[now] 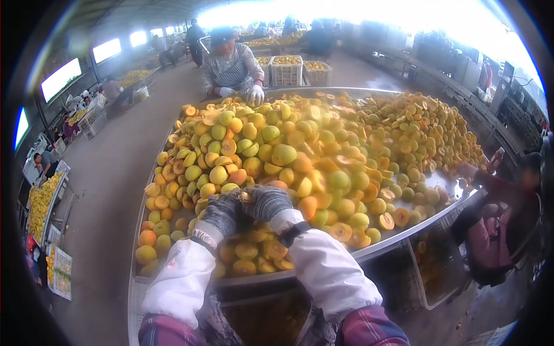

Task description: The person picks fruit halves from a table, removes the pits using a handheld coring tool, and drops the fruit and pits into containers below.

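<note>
Both of my hands wear grey knitted gloves and meet over the near edge of a heap of yellow-green and orange fruit [284, 154]. My left hand [221, 213] has its fingers curled beside the other hand; what it holds, if anything, is hidden. Closed beside it, my right hand [268, 203] has a small light-brown piece [246, 197] showing at its fingers, too small to name. Many fruits are whole, and others are halved with cut faces showing. The heap lies on a metal-rimmed table [378, 249], with more halves just below my wrists.
Across the table a co-worker [232, 66] in white gloves touches the heap. Another person [502, 213] reaches in from the right. White crates of fruit [287, 74] stand behind the table. A dark crate [438, 265] sits below its near right edge. More fruit tables [43, 202] are at the left.
</note>
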A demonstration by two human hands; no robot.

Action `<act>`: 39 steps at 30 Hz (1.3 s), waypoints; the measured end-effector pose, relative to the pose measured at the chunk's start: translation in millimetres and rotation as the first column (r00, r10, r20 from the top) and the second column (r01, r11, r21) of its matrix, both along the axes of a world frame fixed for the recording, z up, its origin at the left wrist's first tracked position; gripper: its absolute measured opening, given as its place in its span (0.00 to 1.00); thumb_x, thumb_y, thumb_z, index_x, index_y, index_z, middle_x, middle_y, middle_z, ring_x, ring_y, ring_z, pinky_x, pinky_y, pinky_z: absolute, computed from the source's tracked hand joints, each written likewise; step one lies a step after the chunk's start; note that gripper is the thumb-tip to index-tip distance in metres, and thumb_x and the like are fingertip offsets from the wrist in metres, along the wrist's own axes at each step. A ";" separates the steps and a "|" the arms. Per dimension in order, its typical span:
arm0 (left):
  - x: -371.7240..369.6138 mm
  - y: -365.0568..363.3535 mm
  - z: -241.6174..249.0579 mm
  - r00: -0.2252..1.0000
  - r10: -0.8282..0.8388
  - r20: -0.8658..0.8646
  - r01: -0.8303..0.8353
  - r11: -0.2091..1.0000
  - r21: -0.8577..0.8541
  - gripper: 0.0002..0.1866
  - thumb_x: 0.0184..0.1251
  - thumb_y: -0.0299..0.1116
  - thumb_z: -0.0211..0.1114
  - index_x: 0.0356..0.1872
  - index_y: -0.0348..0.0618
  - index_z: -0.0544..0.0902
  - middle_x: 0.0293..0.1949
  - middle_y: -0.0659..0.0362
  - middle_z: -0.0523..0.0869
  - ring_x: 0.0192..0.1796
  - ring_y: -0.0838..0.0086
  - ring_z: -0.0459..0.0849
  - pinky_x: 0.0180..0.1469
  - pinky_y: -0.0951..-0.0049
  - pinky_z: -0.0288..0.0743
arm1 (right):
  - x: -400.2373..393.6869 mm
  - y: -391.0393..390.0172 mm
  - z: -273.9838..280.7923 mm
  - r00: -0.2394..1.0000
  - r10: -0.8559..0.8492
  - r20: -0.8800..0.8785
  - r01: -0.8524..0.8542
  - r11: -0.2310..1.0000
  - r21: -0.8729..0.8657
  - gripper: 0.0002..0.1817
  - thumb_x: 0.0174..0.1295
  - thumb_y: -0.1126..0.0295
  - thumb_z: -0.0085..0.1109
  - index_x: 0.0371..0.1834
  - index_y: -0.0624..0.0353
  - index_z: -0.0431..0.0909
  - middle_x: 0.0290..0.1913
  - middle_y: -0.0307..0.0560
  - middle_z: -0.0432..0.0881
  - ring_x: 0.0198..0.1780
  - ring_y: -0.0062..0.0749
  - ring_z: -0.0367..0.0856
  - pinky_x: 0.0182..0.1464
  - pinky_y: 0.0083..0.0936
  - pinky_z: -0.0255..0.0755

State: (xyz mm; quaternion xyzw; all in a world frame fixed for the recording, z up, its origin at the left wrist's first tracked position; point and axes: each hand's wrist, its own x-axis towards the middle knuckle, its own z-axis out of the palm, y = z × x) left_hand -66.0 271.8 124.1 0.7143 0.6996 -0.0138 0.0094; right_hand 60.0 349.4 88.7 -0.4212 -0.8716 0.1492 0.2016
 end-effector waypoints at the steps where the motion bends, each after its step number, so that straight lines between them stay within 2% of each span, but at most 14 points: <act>1: -0.1 -15.8 5.2 0.999 0.044 -0.022 -0.044 0.999 0.020 0.30 0.62 0.56 0.61 0.61 0.52 0.76 0.61 0.53 0.77 0.63 0.62 0.76 0.65 0.52 0.64 | -4.8 -9.1 -4.3 0.996 0.005 -0.086 -0.007 1.000 -0.026 0.17 0.63 0.49 0.53 0.48 0.42 0.83 0.46 0.46 0.85 0.47 0.51 0.81 0.55 0.42 0.75; 2: -29.8 -17.0 -46.7 0.998 0.012 0.068 -0.026 0.978 0.209 0.28 0.59 0.54 0.64 0.57 0.51 0.78 0.58 0.52 0.78 0.62 0.61 0.77 0.63 0.51 0.65 | -6.1 -21.1 -6.4 0.995 0.019 -0.100 -0.019 1.000 0.009 0.19 0.64 0.49 0.52 0.50 0.46 0.81 0.47 0.47 0.85 0.48 0.50 0.82 0.57 0.43 0.72; 11: -56.6 -86.9 -77.3 0.985 0.014 0.172 -0.069 0.944 0.322 0.30 0.49 0.47 0.72 0.55 0.48 0.79 0.53 0.49 0.80 0.58 0.55 0.78 0.62 0.56 0.69 | 20.5 -99.5 -19.5 0.987 0.029 -0.158 -0.026 0.999 0.020 0.22 0.63 0.52 0.55 0.57 0.47 0.78 0.58 0.45 0.81 0.56 0.49 0.80 0.64 0.41 0.68; 13: -30.0 -105.5 -44.5 0.959 0.172 -0.224 -0.014 0.820 0.572 0.36 0.48 0.48 0.74 0.61 0.48 0.76 0.57 0.49 0.79 0.60 0.52 0.76 0.64 0.58 0.69 | 50.9 -99.1 -13.2 0.969 0.021 -0.247 0.014 0.990 0.141 0.20 0.62 0.54 0.58 0.55 0.50 0.80 0.56 0.45 0.82 0.54 0.49 0.81 0.57 0.41 0.74; 15: -15.6 -95.0 -23.2 0.975 0.170 -0.141 -0.089 0.888 0.451 0.42 0.49 0.52 0.73 0.66 0.47 0.72 0.62 0.48 0.76 0.65 0.50 0.72 0.69 0.54 0.63 | 102.5 -109.6 17.5 0.977 -0.073 -0.200 0.062 0.996 -0.057 0.21 0.69 0.54 0.50 0.56 0.55 0.78 0.57 0.51 0.81 0.57 0.46 0.80 0.58 0.37 0.74; 17: 25.2 -71.8 -7.6 0.924 -0.270 0.273 0.042 0.777 0.628 0.42 0.52 0.57 0.70 0.66 0.46 0.71 0.62 0.47 0.76 0.66 0.50 0.71 0.70 0.48 0.57 | 135.0 -105.8 -19.0 0.683 -0.243 -0.689 0.010 0.946 -0.323 0.18 0.68 0.59 0.58 0.54 0.58 0.79 0.52 0.51 0.83 0.51 0.47 0.81 0.52 0.33 0.76; 19: 79.2 -37.3 -4.6 0.872 -0.361 0.331 0.132 0.823 0.552 0.39 0.58 0.57 0.66 0.67 0.43 0.71 0.61 0.47 0.77 0.66 0.52 0.72 0.71 0.51 0.57 | 172.5 -114.6 -25.3 0.545 -0.378 -0.748 0.076 0.911 -0.405 0.16 0.65 0.64 0.63 0.53 0.60 0.79 0.46 0.50 0.83 0.46 0.41 0.81 0.49 0.28 0.75; 21: 116.4 -2.1 -25.9 0.933 -0.346 0.097 0.251 0.820 0.515 0.39 0.61 0.55 0.65 0.68 0.42 0.69 0.61 0.46 0.77 0.65 0.53 0.73 0.69 0.51 0.60 | 209.1 -129.7 -51.1 0.725 -0.094 -0.682 0.199 0.977 0.077 0.16 0.67 0.64 0.60 0.53 0.61 0.78 0.43 0.47 0.83 0.43 0.32 0.80 0.48 0.27 0.74; 23: 141.8 30.4 -38.8 0.959 -0.284 -0.007 0.277 0.929 0.244 0.40 0.61 0.54 0.64 0.70 0.44 0.65 0.61 0.45 0.76 0.63 0.53 0.74 0.68 0.51 0.61 | 237.9 -168.8 -19.7 0.555 -0.532 -0.640 0.024 0.779 -0.626 0.16 0.67 0.65 0.61 0.52 0.63 0.77 0.44 0.47 0.82 0.45 0.28 0.80 0.48 0.27 0.74; 27: 158.0 47.6 -39.0 0.965 -0.238 0.107 0.232 0.970 0.066 0.31 0.61 0.44 0.62 0.67 0.52 0.68 0.58 0.50 0.78 0.57 0.57 0.79 0.63 0.49 0.63 | 270.5 -212.3 -34.2 0.440 -0.656 -0.614 0.073 0.707 -0.703 0.11 0.69 0.65 0.58 0.47 0.59 0.76 0.30 0.35 0.77 0.31 0.19 0.76 0.33 0.21 0.71; 32: 127.8 51.4 -60.5 0.938 -0.234 0.256 0.122 0.914 0.387 0.24 0.61 0.39 0.65 0.59 0.46 0.77 0.43 0.50 0.82 0.43 0.57 0.84 0.48 0.58 0.76 | 287.6 -222.5 -86.4 0.615 -0.522 -0.591 0.250 0.840 -0.482 0.10 0.72 0.64 0.55 0.48 0.58 0.76 0.27 0.34 0.75 0.27 0.15 0.73 0.30 0.17 0.68; 35: 103.3 25.4 -52.6 0.795 -0.257 0.549 -0.053 0.872 0.486 0.25 0.58 0.38 0.65 0.58 0.46 0.78 0.49 0.46 0.83 0.47 0.50 0.83 0.51 0.54 0.77 | 257.7 -229.8 -52.6 0.444 -0.585 -0.679 0.050 0.773 -0.632 0.10 0.72 0.65 0.55 0.50 0.59 0.76 0.26 0.35 0.75 0.28 0.19 0.74 0.31 0.20 0.70; 37: 100.2 8.9 -51.1 0.833 -0.289 0.471 -0.003 0.849 0.528 0.28 0.58 0.43 0.66 0.60 0.46 0.77 0.51 0.47 0.83 0.50 0.50 0.83 0.54 0.53 0.76 | 247.9 -223.1 -58.6 0.882 -0.176 -0.437 0.081 0.970 -0.227 0.30 0.65 0.69 0.56 0.70 0.67 0.64 0.62 0.70 0.68 0.58 0.60 0.74 0.58 0.42 0.72; 39: 102.6 5.4 -45.3 0.900 -0.316 0.301 0.080 0.798 0.597 0.32 0.59 0.49 0.67 0.62 0.46 0.76 0.55 0.47 0.81 0.54 0.49 0.81 0.57 0.51 0.73 | 220.9 -228.6 -29.8 0.666 -0.349 -0.659 0.155 0.929 -0.336 0.15 0.73 0.62 0.55 0.53 0.61 0.78 0.27 0.40 0.78 0.29 0.25 0.74 0.34 0.25 0.72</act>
